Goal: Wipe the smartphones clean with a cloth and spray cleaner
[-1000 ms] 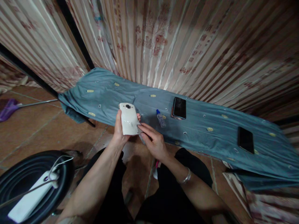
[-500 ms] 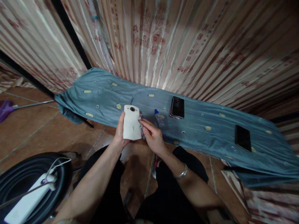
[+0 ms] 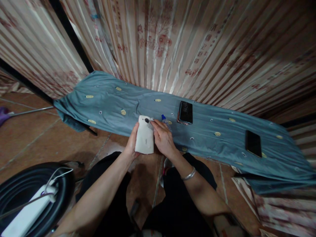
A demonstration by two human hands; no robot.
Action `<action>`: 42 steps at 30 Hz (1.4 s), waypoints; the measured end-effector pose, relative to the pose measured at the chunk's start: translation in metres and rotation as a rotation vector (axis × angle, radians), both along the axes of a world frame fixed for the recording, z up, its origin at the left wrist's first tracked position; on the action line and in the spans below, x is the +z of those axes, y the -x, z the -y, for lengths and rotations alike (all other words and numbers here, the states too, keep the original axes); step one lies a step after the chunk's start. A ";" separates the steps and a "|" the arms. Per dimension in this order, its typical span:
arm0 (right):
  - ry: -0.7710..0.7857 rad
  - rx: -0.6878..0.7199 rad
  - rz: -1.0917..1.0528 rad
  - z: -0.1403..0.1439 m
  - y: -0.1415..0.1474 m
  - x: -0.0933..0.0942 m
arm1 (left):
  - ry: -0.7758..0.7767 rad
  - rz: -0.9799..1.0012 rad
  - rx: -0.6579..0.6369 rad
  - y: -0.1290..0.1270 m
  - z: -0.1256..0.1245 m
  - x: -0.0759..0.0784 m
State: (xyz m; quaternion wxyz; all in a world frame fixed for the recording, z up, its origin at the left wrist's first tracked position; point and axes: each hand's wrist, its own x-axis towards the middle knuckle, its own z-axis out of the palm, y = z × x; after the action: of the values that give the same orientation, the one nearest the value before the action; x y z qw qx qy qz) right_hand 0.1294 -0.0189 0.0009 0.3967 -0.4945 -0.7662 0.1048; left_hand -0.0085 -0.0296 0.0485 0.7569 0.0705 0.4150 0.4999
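Between both hands, above the knees: white phone, back up, clamped along its left edge by left hand. Right hand curled beside it, fingertips pressing something small, unclear what, at the camera lens. Probably light, rigid, glossy, slippery; best gripped by long edges. Beyond the right hand, small bottle on blue cloth.

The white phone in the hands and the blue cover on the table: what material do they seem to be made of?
The white phone, held back side up in the left hand, looks like glossy plastic or glass: light reflects off its smooth shell. The blue cover looks like woven fabric with a matte finish: it wrinkles, drapes over the edge and carries small yellow motifs, possibly embroidered.
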 end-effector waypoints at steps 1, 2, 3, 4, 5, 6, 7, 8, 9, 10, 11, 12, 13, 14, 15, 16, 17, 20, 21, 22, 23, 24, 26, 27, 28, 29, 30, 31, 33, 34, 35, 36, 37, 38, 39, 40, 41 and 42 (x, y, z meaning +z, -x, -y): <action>-0.002 -0.005 0.014 -0.001 0.000 0.000 | 0.007 -0.013 -0.003 -0.001 0.001 0.000; -0.003 -0.011 0.027 -0.002 -0.001 -0.001 | 0.015 -0.028 -0.005 -0.002 0.001 0.000; -0.003 -0.018 0.037 -0.002 -0.001 -0.001 | 0.025 -0.045 -0.009 -0.002 0.002 -0.001; -0.002 -0.025 0.045 -0.003 -0.001 -0.001 | 0.030 -0.059 -0.016 -0.003 0.003 -0.001; -0.001 -0.032 0.052 -0.003 -0.001 -0.001 | 0.029 -0.070 -0.025 -0.004 0.004 -0.001; 0.003 -0.035 0.055 -0.004 -0.001 -0.001 | 0.019 -0.076 -0.035 -0.005 0.004 -0.001; 0.009 -0.035 0.056 -0.004 -0.001 0.000 | 0.005 -0.078 -0.045 -0.006 0.005 -0.001; 0.018 -0.034 0.056 -0.005 -0.001 0.001 | -0.010 -0.078 -0.057 -0.007 0.006 -0.002; 0.027 -0.033 0.056 -0.006 0.000 0.002 | -0.020 -0.079 -0.064 -0.008 0.006 -0.002; 0.034 -0.031 0.058 -0.006 0.000 0.003 | -0.022 -0.083 -0.066 -0.009 0.007 -0.002; 0.039 -0.029 0.060 -0.007 0.000 0.005 | -0.016 -0.090 -0.064 -0.010 0.008 -0.002; 0.040 -0.024 0.062 -0.007 0.000 0.006 | -0.012 -0.096 -0.059 -0.011 0.008 -0.002; 0.037 -0.016 0.061 -0.008 0.001 0.007 | -0.011 -0.101 -0.055 -0.012 0.009 -0.002; 0.031 -0.003 0.057 -0.008 0.001 0.009 | -0.013 -0.103 -0.054 -0.013 0.009 -0.003; 0.025 0.015 0.052 -0.007 0.002 0.010 | -0.013 -0.103 -0.054 -0.014 0.009 -0.003; 0.018 0.036 0.046 -0.007 0.003 0.011 | -0.007 -0.102 -0.057 -0.015 0.010 -0.003; 0.009 0.057 0.040 -0.007 0.004 0.012 | 0.005 -0.100 -0.056 -0.016 0.010 -0.003; -0.004 0.101 0.026 -0.006 0.005 0.014 | 0.026 -0.099 -0.050 -0.016 0.010 -0.004; 0.000 0.107 0.022 -0.006 0.004 0.014 | 0.015 -0.099 -0.052 -0.016 0.010 -0.004; 0.009 0.106 0.017 -0.006 0.003 0.014 | -0.001 -0.098 -0.056 -0.016 0.010 -0.004; 0.020 0.099 0.013 -0.007 0.001 0.014 | -0.011 -0.099 -0.062 -0.015 0.010 -0.004; 0.030 0.088 0.008 -0.007 0.000 0.013 | -0.012 -0.101 -0.068 -0.014 0.010 -0.005; 0.042 0.062 0.001 -0.009 -0.004 0.010 | 0.005 -0.098 -0.073 -0.012 0.009 -0.005; 0.045 0.052 -0.001 -0.010 -0.006 0.008 | 0.014 -0.090 -0.073 -0.010 0.008 -0.005; 0.047 0.045 -0.002 -0.011 -0.007 0.006 | 0.019 -0.077 -0.073 -0.009 0.008 -0.004; 0.048 0.038 -0.003 -0.011 -0.008 0.004 | 0.020 -0.061 -0.074 -0.007 0.007 -0.003; 0.048 0.032 -0.004 -0.011 -0.009 0.002 | 0.018 -0.045 -0.078 -0.006 0.007 -0.002; 0.046 0.027 -0.004 -0.011 -0.010 0.000 | 0.015 -0.035 -0.080 -0.005 0.006 -0.001; 0.037 0.022 -0.005 -0.009 -0.010 -0.002 | -0.001 -0.025 -0.079 -0.004 0.005 0.002; 0.033 0.023 -0.004 -0.008 -0.009 -0.002 | -0.013 -0.025 -0.073 -0.004 0.005 0.003; 0.029 0.027 -0.002 -0.007 -0.009 -0.002 | -0.027 -0.027 -0.065 -0.004 0.004 0.004; 0.026 0.031 0.000 -0.006 -0.008 -0.002 | -0.041 -0.027 -0.056 -0.004 0.004 0.004; 0.025 0.035 0.002 -0.005 -0.008 -0.001 | -0.054 -0.024 -0.051 -0.003 0.004 0.004; 0.022 0.039 0.004 -0.003 -0.007 -0.001 | -0.066 -0.018 -0.047 -0.003 0.004 0.003; 0.020 0.044 0.005 -0.002 -0.006 0.000 | -0.076 -0.011 -0.045 -0.003 0.003 0.002; 0.016 0.050 0.007 -0.001 -0.005 0.001 | -0.084 -0.004 -0.045 -0.002 0.003 0.000; 0.012 0.057 0.007 0.000 -0.003 0.002 | -0.090 0.001 -0.044 -0.002 0.003 -0.001; 0.008 0.067 0.008 0.002 -0.002 0.004 | -0.090 -0.002 -0.040 -0.001 0.002 -0.003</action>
State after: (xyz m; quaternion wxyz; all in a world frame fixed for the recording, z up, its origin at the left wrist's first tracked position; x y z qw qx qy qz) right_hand 0.1316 -0.0206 0.0044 0.3882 -0.4705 -0.7834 0.1190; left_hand -0.0071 -0.0317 0.0460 0.7623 0.1133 0.3914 0.5029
